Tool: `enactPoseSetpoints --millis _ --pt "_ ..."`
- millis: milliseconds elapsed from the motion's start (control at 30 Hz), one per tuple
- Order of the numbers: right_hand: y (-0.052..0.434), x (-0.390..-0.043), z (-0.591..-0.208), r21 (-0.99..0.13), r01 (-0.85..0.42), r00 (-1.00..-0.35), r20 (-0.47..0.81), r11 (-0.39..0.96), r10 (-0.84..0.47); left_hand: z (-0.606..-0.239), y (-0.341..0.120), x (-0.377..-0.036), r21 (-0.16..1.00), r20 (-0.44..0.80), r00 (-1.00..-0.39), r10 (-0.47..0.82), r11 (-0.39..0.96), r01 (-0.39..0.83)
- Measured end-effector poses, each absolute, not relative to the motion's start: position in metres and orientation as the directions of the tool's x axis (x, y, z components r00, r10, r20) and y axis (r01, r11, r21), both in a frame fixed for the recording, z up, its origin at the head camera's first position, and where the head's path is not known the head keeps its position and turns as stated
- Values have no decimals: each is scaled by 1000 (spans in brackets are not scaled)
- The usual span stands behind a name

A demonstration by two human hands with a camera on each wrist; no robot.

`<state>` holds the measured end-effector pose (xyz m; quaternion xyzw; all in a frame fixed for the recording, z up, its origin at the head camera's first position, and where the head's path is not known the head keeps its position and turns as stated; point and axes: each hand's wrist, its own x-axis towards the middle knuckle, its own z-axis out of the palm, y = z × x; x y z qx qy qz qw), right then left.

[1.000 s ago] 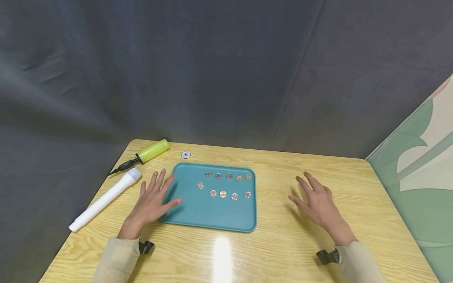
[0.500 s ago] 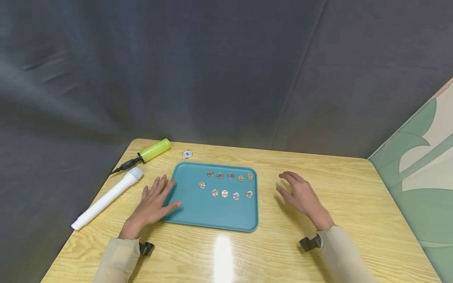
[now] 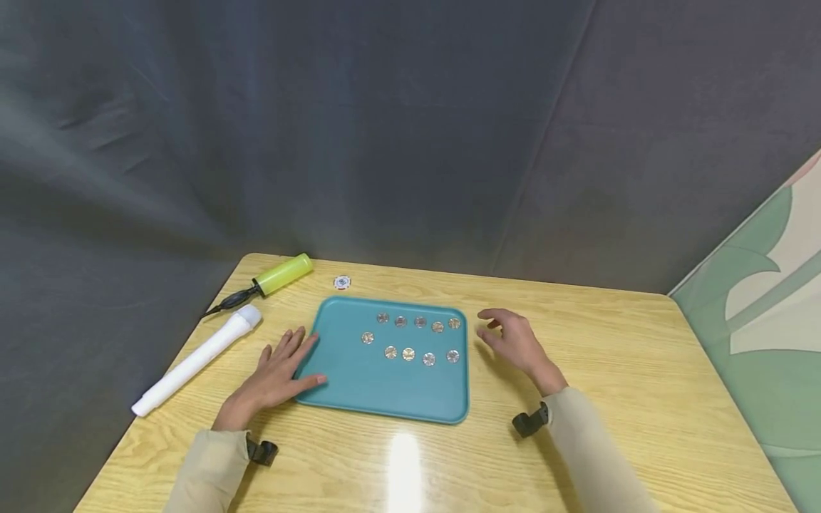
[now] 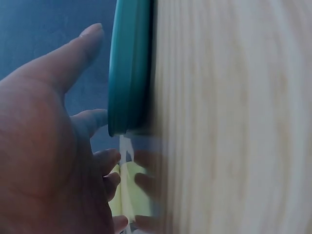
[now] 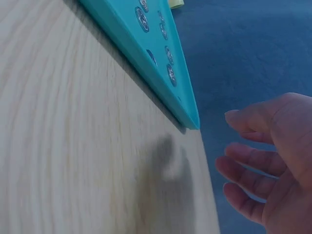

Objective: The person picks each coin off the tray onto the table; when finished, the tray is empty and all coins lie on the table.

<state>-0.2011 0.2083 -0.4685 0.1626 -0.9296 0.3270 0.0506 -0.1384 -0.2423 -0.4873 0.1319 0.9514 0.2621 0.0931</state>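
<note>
The left hand (image 3: 277, 377) lay flat on the bench (image 3: 616, 370), fingers spread, its thumb touching the left edge of the teal tray (image 3: 385, 388). Ten coins (image 3: 408, 354) sat in two rows on the tray. The right hand (image 3: 513, 342) hovered just beside the tray's right edge, fingers relaxed, holding nothing.

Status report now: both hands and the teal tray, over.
Left hand open, flat on table, thumb touching teal tray at its left edge. Right hand open, hovering beside tray's right edge, holding nothing. Ten coins on tray, nothing blocking.
</note>
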Motion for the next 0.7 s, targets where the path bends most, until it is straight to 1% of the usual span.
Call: enactPoseSetpoints --millis 133,467,700 --pt "201 -207 -472 -633 -316 -948 188 707 -255 -493 -246 -140 533 -120 -944 308 822 201" --pt "188 -220 -476 -694 -261 -963 136 672 -233 -498 -248 -142 547 -113 -940 323 810 213" --pt "182 -226 -483 -709 -251 -963 117 659 -241 -501 -250 -142 551 -101 -939 329 804 222"
